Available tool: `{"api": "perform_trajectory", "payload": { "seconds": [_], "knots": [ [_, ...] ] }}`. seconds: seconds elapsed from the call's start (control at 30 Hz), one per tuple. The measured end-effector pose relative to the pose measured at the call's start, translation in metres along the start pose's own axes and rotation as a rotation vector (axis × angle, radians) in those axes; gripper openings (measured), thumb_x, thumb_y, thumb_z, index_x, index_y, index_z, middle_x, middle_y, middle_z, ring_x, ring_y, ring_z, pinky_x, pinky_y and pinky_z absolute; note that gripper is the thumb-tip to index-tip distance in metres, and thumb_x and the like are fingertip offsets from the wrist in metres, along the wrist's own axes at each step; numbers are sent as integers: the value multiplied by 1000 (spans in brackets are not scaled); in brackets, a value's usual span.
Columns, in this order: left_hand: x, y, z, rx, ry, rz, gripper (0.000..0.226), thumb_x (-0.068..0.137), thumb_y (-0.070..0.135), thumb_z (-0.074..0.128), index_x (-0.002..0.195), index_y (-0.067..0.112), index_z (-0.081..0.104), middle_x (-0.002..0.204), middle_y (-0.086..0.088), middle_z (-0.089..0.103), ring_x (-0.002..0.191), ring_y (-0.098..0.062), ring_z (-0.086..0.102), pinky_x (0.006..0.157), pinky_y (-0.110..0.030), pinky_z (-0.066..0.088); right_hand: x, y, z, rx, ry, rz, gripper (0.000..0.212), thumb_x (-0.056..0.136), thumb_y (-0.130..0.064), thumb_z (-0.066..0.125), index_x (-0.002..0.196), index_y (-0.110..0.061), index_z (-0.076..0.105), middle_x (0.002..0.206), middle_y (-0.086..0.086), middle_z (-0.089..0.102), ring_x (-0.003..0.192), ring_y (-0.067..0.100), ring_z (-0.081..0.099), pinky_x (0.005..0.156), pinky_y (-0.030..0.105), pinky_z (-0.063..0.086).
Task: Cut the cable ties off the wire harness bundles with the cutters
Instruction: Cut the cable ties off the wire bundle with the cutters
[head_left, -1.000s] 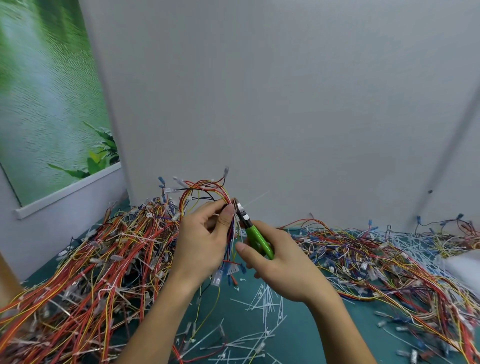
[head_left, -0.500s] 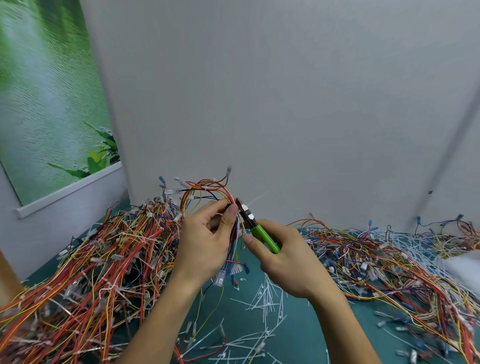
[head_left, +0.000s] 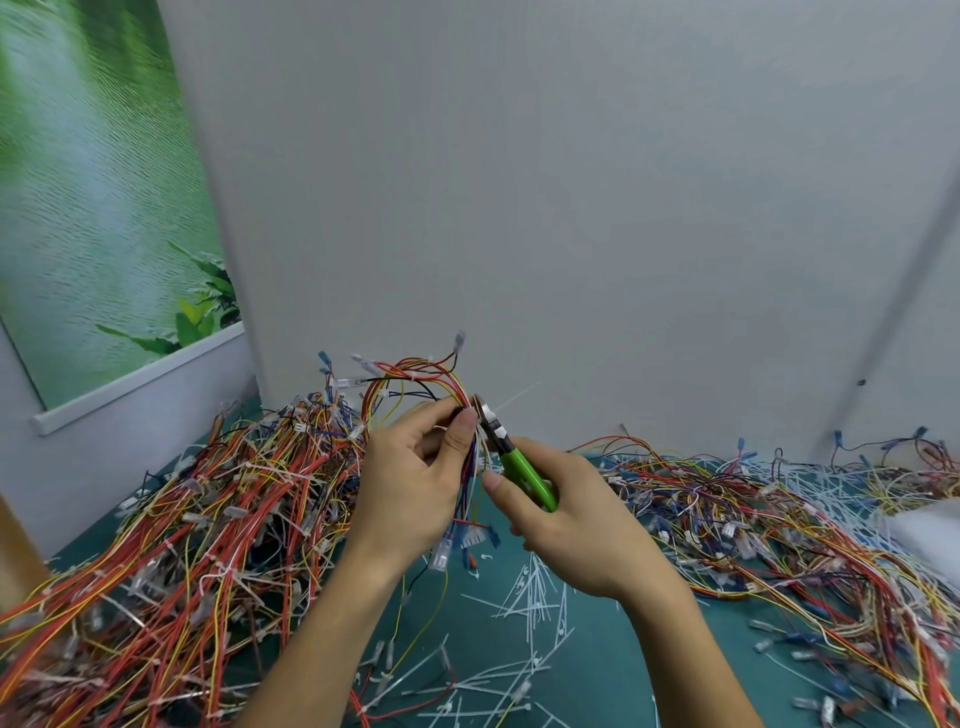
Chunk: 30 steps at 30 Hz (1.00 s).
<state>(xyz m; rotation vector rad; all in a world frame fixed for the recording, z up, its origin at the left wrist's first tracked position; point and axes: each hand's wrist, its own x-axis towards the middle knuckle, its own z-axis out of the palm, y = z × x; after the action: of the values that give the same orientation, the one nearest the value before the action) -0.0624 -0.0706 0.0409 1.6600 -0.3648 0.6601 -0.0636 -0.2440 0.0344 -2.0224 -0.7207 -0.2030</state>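
Observation:
My left hand (head_left: 415, 478) grips a small wire harness bundle (head_left: 415, 376) of red, yellow and black wires, held upright above the table. Its connectors hang below my palm. My right hand (head_left: 576, 525) holds green-handled cutters (head_left: 522, 470), whose jaws touch the bundle just beside my left thumb. A thin white cable tie tail (head_left: 514, 397) sticks out to the upper right from the jaws.
A big heap of tied harnesses (head_left: 171, 540) covers the left of the green table (head_left: 597, 670). Another heap (head_left: 789, 525) lies to the right. Cut white ties (head_left: 524, 592) litter the middle. A grey wall stands close behind.
The cutters' jaws have slid up a little along the bundle toward my left thumb, and my right hand has shifted slightly right. The bundle stays in my left hand.

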Motion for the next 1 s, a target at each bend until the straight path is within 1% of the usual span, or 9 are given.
{"api": "perform_trajectory", "payload": {
  "seconds": [0.07,0.13,0.5,0.53,0.63,0.73,0.83,0.9,1.0],
  "knots": [
    [0,1,0,-9,2,-7,12,100,23,61,97,26,73,84,6,76,74,-8,72,65,-20,56,0,-1,2,-26,42,-26,10,103,-45,59,93,-44,61,67,-13,52,60,10,48,58,14,39],
    [0,2,0,-21,6,-10,12,99,22,62,98,26,73,84,5,76,74,-8,72,64,-19,56,1,-2,2,-33,75,-17,7,103,-43,60,97,-41,64,68,-18,55,61,5,48,59,10,38],
    [1,-1,0,-6,1,-18,12,99,25,62,96,21,73,80,6,75,70,-9,71,62,-24,57,0,-1,0,-86,24,24,13,101,-42,62,113,-37,62,77,-22,59,69,4,54,63,11,42],
    [1,-2,0,-2,-1,-19,13,99,26,62,96,21,73,80,7,75,70,-8,71,62,-22,56,0,-1,-1,-80,3,36,15,101,-44,62,114,-38,60,77,-22,59,69,4,56,65,12,45],
    [1,-3,1,0,2,-20,12,98,27,62,98,24,74,83,9,76,73,-5,72,63,-17,54,0,-1,-3,-53,-44,68,19,100,-45,62,116,-38,58,84,-13,64,79,11,65,80,40,59],
    [1,-4,1,0,3,-18,12,98,27,63,96,26,74,81,8,76,68,-3,70,59,-17,53,-1,-2,-2,-26,-53,73,20,100,-44,62,117,-35,58,90,-6,66,85,18,67,83,47,58],
    [0,-5,1,-1,8,-25,13,98,29,63,95,25,74,80,5,75,67,-7,69,57,-27,56,-1,0,-1,-34,-11,50,12,101,-43,61,109,-34,59,78,-14,60,71,12,61,72,40,57],
    [0,-5,1,-10,9,-32,14,98,29,63,94,23,74,78,2,75,67,-10,68,58,-38,55,0,0,0,-50,28,34,10,102,-43,60,101,-33,60,72,-16,56,61,8,52,61,27,47],
    [0,-4,2,-17,7,-36,12,97,31,63,95,27,74,80,2,75,67,-12,69,61,-41,56,0,1,-1,-53,42,35,12,101,-41,61,96,-31,61,70,-12,55,59,7,48,60,21,39]
  ]
}}
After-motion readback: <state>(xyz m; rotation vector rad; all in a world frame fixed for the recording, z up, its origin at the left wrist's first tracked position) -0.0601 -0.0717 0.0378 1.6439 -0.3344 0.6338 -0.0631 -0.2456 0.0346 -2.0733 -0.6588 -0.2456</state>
